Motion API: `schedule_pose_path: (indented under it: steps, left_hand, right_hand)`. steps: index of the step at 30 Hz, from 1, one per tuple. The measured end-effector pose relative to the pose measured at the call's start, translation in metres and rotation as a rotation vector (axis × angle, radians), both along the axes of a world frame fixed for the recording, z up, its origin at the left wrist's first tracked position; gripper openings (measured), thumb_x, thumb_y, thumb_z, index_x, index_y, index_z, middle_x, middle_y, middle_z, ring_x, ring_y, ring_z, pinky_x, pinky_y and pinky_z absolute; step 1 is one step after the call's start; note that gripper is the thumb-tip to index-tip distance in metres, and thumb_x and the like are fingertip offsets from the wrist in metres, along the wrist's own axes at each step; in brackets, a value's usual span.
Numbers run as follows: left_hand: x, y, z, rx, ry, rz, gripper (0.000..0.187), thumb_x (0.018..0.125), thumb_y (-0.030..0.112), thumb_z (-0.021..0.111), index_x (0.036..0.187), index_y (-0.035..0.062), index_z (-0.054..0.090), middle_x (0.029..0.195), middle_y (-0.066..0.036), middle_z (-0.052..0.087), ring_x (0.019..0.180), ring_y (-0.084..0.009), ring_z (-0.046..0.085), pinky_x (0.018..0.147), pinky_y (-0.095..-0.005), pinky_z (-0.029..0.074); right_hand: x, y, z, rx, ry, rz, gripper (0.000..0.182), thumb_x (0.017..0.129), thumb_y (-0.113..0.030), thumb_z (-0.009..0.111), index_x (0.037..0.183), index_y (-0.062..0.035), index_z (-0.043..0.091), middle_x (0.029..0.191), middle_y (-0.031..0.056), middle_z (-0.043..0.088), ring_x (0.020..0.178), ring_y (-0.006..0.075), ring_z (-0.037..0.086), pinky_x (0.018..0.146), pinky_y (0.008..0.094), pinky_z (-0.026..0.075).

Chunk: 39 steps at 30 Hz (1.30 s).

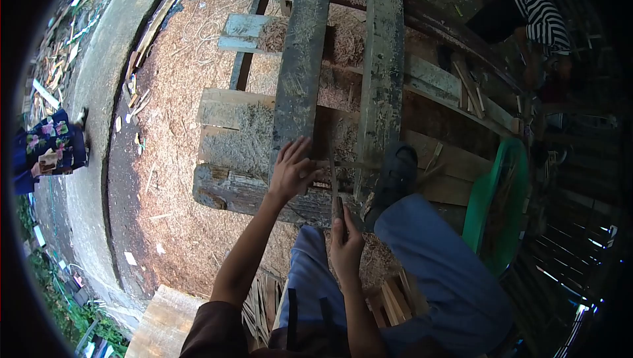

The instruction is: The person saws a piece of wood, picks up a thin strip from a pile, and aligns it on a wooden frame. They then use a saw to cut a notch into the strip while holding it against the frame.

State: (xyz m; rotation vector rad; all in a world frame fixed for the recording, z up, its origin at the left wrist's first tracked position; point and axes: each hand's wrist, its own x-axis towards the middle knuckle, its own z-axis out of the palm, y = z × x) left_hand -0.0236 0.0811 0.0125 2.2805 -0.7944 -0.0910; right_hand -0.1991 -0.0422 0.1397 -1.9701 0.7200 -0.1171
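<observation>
My right hand (347,246) is closed around the dark handle of a long, narrow-bladed knife (333,177), its blade pointing away from me. Over the near end of a dark plank (298,88), my left hand (290,172) has its upper fingers stretched out. Its thumb and forefinger are at the end of a thin wood strip (356,165), which runs right toward my shoe (400,167). The blade crosses this strip close to my left fingertips. A second long plank (381,74) lies parallel on the right.
Crosswise boards and a rough beam (231,186) support the planks. A green plastic chair (476,209) stands at the right. Wood shavings (175,160) cover the ground. One person in a striped shirt (542,22) is at the upper right; another in flowered clothing (56,140) is at the left.
</observation>
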Motion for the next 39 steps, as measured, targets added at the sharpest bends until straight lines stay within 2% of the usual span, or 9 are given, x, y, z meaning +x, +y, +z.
schedule_pose_path:
  steps: [2,5,6,9,17,26,36,38,39]
  left_hand:
    - [0.005,-0.006,0.031,0.026,0.008,0.087,0.031,0.103,0.034,0.061,0.120,0.0109,0.072,0.164,-0.017,0.041,0.157,-0.0344,0.030,0.128,-0.0555,0.018]
    - [0.025,-0.039,0.017,0.152,-0.063,0.363,0.042,0.108,0.035,0.052,0.143,0.0120,0.060,0.170,-0.020,0.028,0.160,-0.0346,0.020,0.129,-0.0556,0.009]
    - [0.034,-0.048,0.015,0.184,-0.030,0.403,0.055,0.110,0.036,0.045,0.161,0.0147,0.039,0.172,-0.023,0.022,0.161,-0.0343,0.017,0.130,-0.0561,0.006]
    - [0.048,-0.063,-0.013,0.254,-0.002,0.417,0.059,0.111,0.040,0.041,0.164,0.0147,0.033,0.174,-0.020,0.015,0.163,-0.0333,0.011,0.130,-0.0570,0.004]
    - [0.048,-0.073,-0.014,0.552,-0.005,0.406,0.063,0.112,0.042,0.036,0.168,0.0179,0.022,0.176,-0.018,0.010,0.163,-0.0309,0.006,0.129,-0.0592,-0.001]
    - [0.049,-0.070,-0.012,0.544,0.015,0.397,0.065,0.110,0.043,0.039,0.168,0.0187,0.022,0.176,-0.018,0.011,0.163,-0.0321,0.008,0.129,-0.0602,0.000]
    - [0.045,-0.074,-0.008,0.556,0.033,0.404,0.066,0.109,0.042,0.040,0.169,0.0199,0.022,0.176,-0.017,0.011,0.164,-0.0305,0.008,0.130,-0.0594,0.000]
    - [0.051,-0.073,-0.008,0.573,0.024,0.410,0.066,0.109,0.043,0.040,0.169,0.0203,0.022,0.176,-0.017,0.011,0.164,-0.0303,0.008,0.130,-0.0595,0.000]
    - [0.050,-0.073,-0.009,0.544,0.027,0.410,0.065,0.109,0.042,0.040,0.168,0.0202,0.022,0.176,-0.017,0.012,0.164,-0.0303,0.008,0.129,-0.0598,0.000]
  right_hand:
    - [0.008,-0.001,0.023,0.154,0.217,-0.039,0.048,0.111,-0.027,0.054,0.146,0.0062,0.055,0.130,0.0312,0.068,0.120,0.0386,0.069,0.094,0.0409,0.056]
    - [0.003,0.001,0.012,0.165,0.209,-0.050,0.049,0.111,-0.027,0.053,0.146,0.0065,0.055,0.130,0.0313,0.068,0.119,0.0376,0.070,0.094,0.0393,0.056]
    - [0.005,0.001,0.014,0.165,0.214,-0.051,0.049,0.111,-0.027,0.053,0.146,0.0065,0.055,0.130,0.0313,0.068,0.119,0.0376,0.070,0.094,0.0393,0.056]
    - [0.010,0.001,0.024,0.159,0.253,-0.036,0.049,0.111,-0.027,0.052,0.147,0.0060,0.054,0.130,0.0319,0.067,0.119,0.0378,0.070,0.094,0.0392,0.055]
    - [-0.003,-0.002,0.031,0.188,0.352,-0.063,0.047,0.111,-0.027,0.052,0.148,0.0030,0.056,0.107,0.0245,0.074,0.095,0.0262,0.074,0.081,0.0352,0.055]
    - [0.000,-0.011,0.044,0.178,0.317,-0.033,0.049,0.111,-0.030,0.053,0.146,0.0040,0.057,0.118,0.0270,0.072,0.108,0.0328,0.073,0.089,0.0397,0.055]
    - [0.011,-0.013,0.053,0.169,0.397,-0.032,0.043,0.110,-0.022,0.055,0.146,0.0032,0.058,0.124,0.0287,0.071,0.113,0.0309,0.072,0.091,0.0384,0.055]
    - [0.006,-0.014,0.033,0.182,0.285,-0.025,0.048,0.112,-0.026,0.054,0.152,0.0000,0.053,0.075,-0.0024,0.055,0.064,0.0029,0.050,0.056,0.0254,0.041]
    - [0.005,-0.013,0.033,0.183,0.284,-0.018,0.048,0.112,-0.026,0.054,0.152,0.0000,0.053,0.075,-0.0024,0.055,0.064,0.0029,0.050,0.056,0.0254,0.041]
